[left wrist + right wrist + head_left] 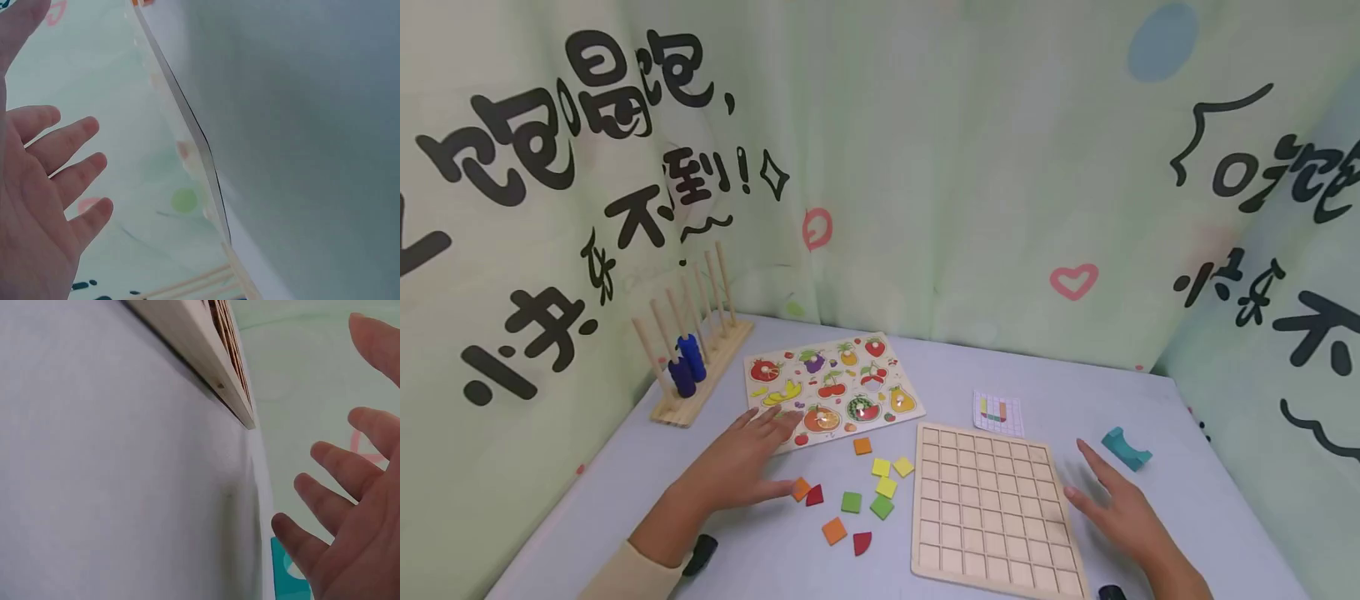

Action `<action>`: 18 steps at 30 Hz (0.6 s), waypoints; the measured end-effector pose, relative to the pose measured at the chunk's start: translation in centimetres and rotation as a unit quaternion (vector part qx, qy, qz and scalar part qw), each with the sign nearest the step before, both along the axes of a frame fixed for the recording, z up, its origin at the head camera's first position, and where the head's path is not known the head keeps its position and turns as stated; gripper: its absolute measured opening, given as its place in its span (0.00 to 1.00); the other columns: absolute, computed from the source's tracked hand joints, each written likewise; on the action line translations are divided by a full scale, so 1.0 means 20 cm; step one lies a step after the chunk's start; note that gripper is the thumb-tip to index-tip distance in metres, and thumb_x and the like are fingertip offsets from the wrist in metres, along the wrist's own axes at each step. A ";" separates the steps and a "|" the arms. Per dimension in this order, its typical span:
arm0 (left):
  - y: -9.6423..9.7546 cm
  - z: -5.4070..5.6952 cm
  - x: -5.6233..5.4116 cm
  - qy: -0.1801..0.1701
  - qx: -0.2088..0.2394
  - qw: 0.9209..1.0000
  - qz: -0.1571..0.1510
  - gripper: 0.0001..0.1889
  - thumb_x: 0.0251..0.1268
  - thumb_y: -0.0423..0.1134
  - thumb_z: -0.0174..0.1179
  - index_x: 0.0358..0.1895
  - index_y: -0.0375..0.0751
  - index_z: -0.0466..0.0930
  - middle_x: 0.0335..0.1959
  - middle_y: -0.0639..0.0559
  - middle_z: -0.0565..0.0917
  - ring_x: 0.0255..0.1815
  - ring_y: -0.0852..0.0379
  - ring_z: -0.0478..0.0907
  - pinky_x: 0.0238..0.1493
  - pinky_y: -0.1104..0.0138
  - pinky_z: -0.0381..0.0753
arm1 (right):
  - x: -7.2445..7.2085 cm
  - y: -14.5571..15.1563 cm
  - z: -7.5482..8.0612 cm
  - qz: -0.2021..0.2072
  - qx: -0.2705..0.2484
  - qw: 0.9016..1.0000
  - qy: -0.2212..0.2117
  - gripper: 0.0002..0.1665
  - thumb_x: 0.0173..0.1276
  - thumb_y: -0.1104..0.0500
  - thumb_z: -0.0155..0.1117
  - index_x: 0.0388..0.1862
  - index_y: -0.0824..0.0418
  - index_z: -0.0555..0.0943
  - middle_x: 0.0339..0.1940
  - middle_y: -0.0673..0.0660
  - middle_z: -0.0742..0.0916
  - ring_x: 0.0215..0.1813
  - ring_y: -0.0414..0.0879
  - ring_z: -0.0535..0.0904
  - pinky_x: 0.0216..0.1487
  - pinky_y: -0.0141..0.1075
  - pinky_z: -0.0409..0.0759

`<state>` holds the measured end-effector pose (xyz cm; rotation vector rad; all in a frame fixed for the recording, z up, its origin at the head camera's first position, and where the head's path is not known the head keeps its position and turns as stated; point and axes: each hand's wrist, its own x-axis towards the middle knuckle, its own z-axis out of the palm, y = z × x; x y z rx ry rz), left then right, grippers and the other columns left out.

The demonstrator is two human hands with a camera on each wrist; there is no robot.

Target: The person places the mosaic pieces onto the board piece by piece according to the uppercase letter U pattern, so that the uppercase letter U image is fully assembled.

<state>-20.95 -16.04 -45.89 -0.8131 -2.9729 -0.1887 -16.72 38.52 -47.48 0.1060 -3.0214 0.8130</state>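
Observation:
My left hand (pixel 741 462) is spread with straight fingers, its fingertips over the near left corner of the fruit puzzle board (pixel 835 385). Its thumb points right, with the tip at an orange tile (pixel 801 489); a red quarter-round tile (pixel 815 496) lies just beside that. In the left wrist view, the left palm (pixel 31 194) holds nothing. On the other side, my right hand (pixel 1123 512) hovers by the right edge of the wooden grid board (pixel 992 500), fingers extended and nothing held. The right wrist view shows that right hand (pixel 356 494) with its fingers apart.
Yellow tiles (pixel 886 487), green tiles (pixel 852 502) and more orange and red pieces lie between the boards. A gridded card (pixel 997 413) is behind the grid board. A teal block (pixel 1126 450) lies at right. A peg rack (pixel 715 358) with blue pieces (pixel 691 358) stands back left.

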 end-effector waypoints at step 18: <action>0.31 0.00 -0.12 -0.060 0.035 0.991 -0.114 0.39 0.59 0.69 0.57 0.73 0.59 0.65 0.63 0.59 0.75 0.64 0.55 0.68 0.68 0.51 0.61 | -0.02 0.05 -0.13 0.055 -0.056 0.997 -0.003 0.35 0.61 0.49 0.69 0.66 0.60 0.75 0.70 0.65 0.70 0.73 0.71 0.51 0.61 0.71 0.51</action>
